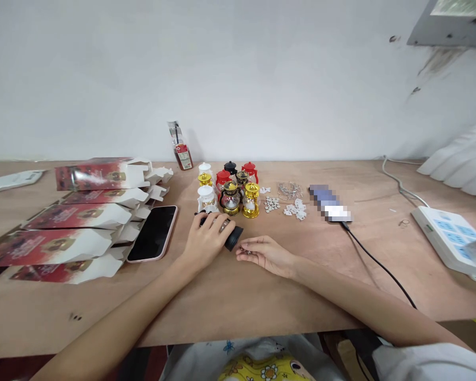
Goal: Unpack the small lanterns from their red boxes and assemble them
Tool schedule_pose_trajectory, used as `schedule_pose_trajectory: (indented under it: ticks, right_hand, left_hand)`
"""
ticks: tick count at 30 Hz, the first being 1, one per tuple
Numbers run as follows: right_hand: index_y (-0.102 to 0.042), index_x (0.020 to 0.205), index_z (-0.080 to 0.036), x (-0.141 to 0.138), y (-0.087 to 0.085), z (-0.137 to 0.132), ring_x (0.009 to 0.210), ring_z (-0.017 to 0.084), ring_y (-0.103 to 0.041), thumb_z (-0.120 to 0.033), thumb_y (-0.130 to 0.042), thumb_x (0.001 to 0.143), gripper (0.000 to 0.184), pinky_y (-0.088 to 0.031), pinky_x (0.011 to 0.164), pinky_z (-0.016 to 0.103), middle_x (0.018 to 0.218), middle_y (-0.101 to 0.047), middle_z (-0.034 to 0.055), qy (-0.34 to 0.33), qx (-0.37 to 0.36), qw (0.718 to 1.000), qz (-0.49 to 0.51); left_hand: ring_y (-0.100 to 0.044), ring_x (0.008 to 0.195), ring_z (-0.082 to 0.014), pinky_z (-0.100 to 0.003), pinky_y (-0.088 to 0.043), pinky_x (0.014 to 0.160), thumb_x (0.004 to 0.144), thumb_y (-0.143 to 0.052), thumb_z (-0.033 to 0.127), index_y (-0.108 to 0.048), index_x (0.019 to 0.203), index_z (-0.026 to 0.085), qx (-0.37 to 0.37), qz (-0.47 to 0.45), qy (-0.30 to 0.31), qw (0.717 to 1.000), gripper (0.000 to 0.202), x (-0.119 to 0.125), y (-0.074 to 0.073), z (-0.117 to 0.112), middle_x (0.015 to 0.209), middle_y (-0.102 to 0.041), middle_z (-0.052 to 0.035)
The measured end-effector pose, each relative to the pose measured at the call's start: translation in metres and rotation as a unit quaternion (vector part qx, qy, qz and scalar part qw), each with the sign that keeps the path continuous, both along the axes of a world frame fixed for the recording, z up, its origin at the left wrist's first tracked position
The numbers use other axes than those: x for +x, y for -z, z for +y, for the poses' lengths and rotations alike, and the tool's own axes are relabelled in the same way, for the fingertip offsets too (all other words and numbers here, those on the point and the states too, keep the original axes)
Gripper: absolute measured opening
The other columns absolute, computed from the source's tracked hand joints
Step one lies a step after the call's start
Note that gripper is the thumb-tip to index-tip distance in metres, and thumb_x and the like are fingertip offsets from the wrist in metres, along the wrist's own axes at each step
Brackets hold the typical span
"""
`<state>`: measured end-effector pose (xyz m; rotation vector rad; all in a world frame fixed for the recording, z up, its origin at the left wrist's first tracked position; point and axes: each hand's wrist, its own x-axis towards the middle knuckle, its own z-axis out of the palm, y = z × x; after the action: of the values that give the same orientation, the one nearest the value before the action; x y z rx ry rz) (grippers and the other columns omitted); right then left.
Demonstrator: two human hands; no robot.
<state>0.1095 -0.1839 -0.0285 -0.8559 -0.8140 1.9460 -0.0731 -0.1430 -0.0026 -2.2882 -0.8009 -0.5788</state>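
Note:
My left hand [206, 241] is wrapped over a small black lantern [234, 238] tipped on its side, its base facing my right hand. My right hand [272, 256] pinches small shiny pieces [244, 250] in its fingertips just off that base; they look like button cells, but are too small to be sure. Behind both hands stand several miniature lanterns in white, gold, red and black, among them a gold lantern [251, 201] and a white lantern [207, 199]. Right of them lie rows of round silver button cells [272, 205], white plastic bits [295, 209] and thin wire handles [289, 191].
Several red-and-white cardboard boxes [79, 214] lie at the left, with a phone [153, 234] beside them. A drink bottle [183, 154] leans near the wall. On the right are a second phone [329, 202] on a black cable [376, 259] and a white power strip [448, 241].

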Motion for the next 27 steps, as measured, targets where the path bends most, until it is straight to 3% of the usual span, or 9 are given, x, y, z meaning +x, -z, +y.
schedule_pose_trajectory:
  ticks: [3,7,10,13,16,19,22,27]
  right_hand:
    - [-0.071,0.081,-0.009,0.003,0.003,0.004,0.069,0.009,-0.064,-0.018,-0.077,0.065,0.019,-0.055,0.080,0.023,0.073,-0.068,0.0045,0.045,0.010,0.999,-0.023]
    - [-0.071,0.077,-0.011,0.013,0.008,0.016,0.076,0.011,-0.064,-0.012,-0.073,0.065,0.012,-0.053,0.091,0.027,0.080,-0.068,0.0044,0.167,0.020,0.985,-0.029]
    - [-0.069,0.072,-0.014,0.023,0.013,0.026,0.081,0.013,-0.064,-0.012,-0.070,0.066,0.006,-0.051,0.096,0.032,0.081,-0.066,0.0045,0.267,0.050,0.962,-0.033]
    - [-0.066,0.070,-0.016,0.032,0.019,0.034,0.084,0.015,-0.063,-0.014,-0.067,0.068,0.003,-0.049,0.099,0.036,0.083,-0.065,0.0051,0.337,0.082,0.937,-0.048]
    - [-0.065,0.070,-0.018,0.042,0.024,0.041,0.090,0.017,-0.063,-0.012,-0.066,0.066,0.007,-0.049,0.101,0.037,0.089,-0.065,0.0059,0.373,0.087,0.922,-0.060]
    - [-0.064,0.072,-0.018,0.054,0.022,0.053,0.100,0.017,-0.061,-0.011,-0.064,0.067,0.009,-0.048,0.102,0.034,0.096,-0.066,0.0057,0.361,0.088,0.924,-0.089]
    - [-0.063,0.071,-0.017,0.068,0.011,0.070,0.099,0.015,-0.063,-0.013,-0.061,0.072,0.005,-0.050,0.099,0.031,0.094,-0.067,0.0068,0.292,0.100,0.938,-0.157]
    - [-0.065,0.066,-0.012,0.086,-0.013,0.094,0.083,0.015,-0.067,-0.006,-0.061,0.068,0.008,-0.054,0.090,0.029,0.084,-0.070,0.0096,0.187,0.122,0.937,-0.269]
  left_hand:
    - [-0.057,0.094,-0.0244,-0.038,-0.036,0.080,0.087,-0.042,0.009,-0.064,0.096,0.018,0.009,0.004,-0.053,0.999,0.025,-0.001,-0.001,0.002,0.106,-0.064,-0.0108]
    - [-0.057,0.091,-0.0271,-0.039,-0.038,0.077,0.085,-0.037,0.003,-0.062,0.102,0.014,-0.013,0.021,-0.118,0.993,0.032,-0.001,-0.005,-0.001,0.096,-0.063,-0.0146]
    - [-0.059,0.088,-0.0262,-0.042,-0.039,0.082,0.083,-0.030,-0.002,-0.060,0.105,0.013,-0.058,0.012,-0.129,0.990,0.040,0.001,-0.007,-0.008,0.089,-0.063,-0.0138]
    - [-0.059,0.097,-0.0265,-0.042,-0.038,0.088,0.082,-0.026,-0.005,-0.062,0.087,0.012,-0.073,0.007,-0.133,0.988,0.039,0.004,-0.004,-0.012,0.085,-0.064,-0.0146]
    - [-0.055,0.110,-0.0279,-0.044,-0.038,0.091,0.084,-0.028,-0.002,-0.062,0.086,0.012,-0.074,-0.008,-0.107,0.991,0.038,0.006,0.003,-0.013,0.098,-0.065,-0.0176]
    - [-0.053,0.116,-0.0271,-0.044,-0.039,0.093,0.082,-0.031,-0.001,-0.062,0.104,0.013,-0.085,-0.008,-0.058,0.995,0.041,0.006,0.012,-0.011,0.112,-0.062,-0.0180]
    - [-0.049,0.123,-0.0264,-0.043,-0.041,0.094,0.079,-0.037,0.001,-0.056,0.121,0.017,-0.096,0.013,-0.013,0.995,0.049,0.002,0.020,-0.010,0.120,-0.059,-0.0160]
    - [-0.045,0.127,-0.0239,-0.045,-0.042,0.099,0.078,-0.041,0.005,-0.051,0.127,0.024,-0.098,0.054,0.010,0.994,0.053,-0.002,0.023,-0.001,0.122,-0.058,-0.0130]
